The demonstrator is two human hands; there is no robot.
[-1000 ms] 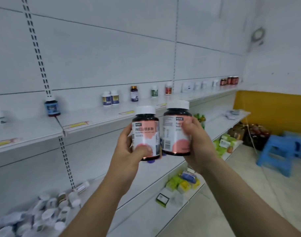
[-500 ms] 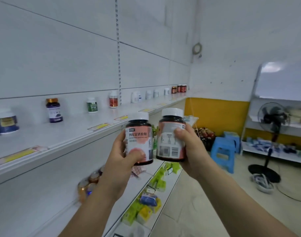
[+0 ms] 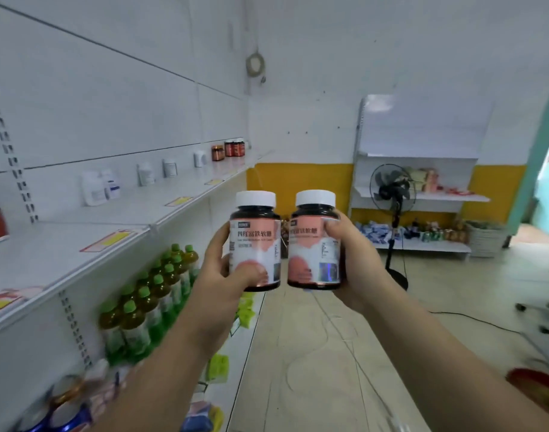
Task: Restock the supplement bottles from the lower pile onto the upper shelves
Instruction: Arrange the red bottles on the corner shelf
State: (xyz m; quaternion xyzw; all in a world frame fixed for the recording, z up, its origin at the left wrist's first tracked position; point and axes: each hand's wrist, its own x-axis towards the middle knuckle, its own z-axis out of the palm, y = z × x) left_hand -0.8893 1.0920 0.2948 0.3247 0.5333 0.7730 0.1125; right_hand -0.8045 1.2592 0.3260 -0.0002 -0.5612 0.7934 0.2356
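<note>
Two dark supplement bottles with white caps and pink-and-white labels are held upright side by side at chest height. My left hand (image 3: 223,275) grips the left bottle (image 3: 255,241), thumb across its lower label. My right hand (image 3: 351,263) grips the right bottle (image 3: 314,241) from the side and below. The white upper shelf (image 3: 89,226) runs along the left wall. Spaced along it stand white bottles (image 3: 95,187) and, at its far end, red-brown bottles (image 3: 234,148). The lower pile is out of view.
Green-capped drink bottles (image 3: 161,285) fill the shelf below. A standing fan (image 3: 391,194) and a low white rack (image 3: 422,198) with goods stand ahead by a yellow wall. A woven basket (image 3: 485,238) sits at right. Cables trail across the tiled floor (image 3: 313,353).
My view has swung right along the aisle. The left-hand shelf bottles slid left and the fan and rack came toward centre. Both hands keep their bottles, which now stand slightly apart.
</note>
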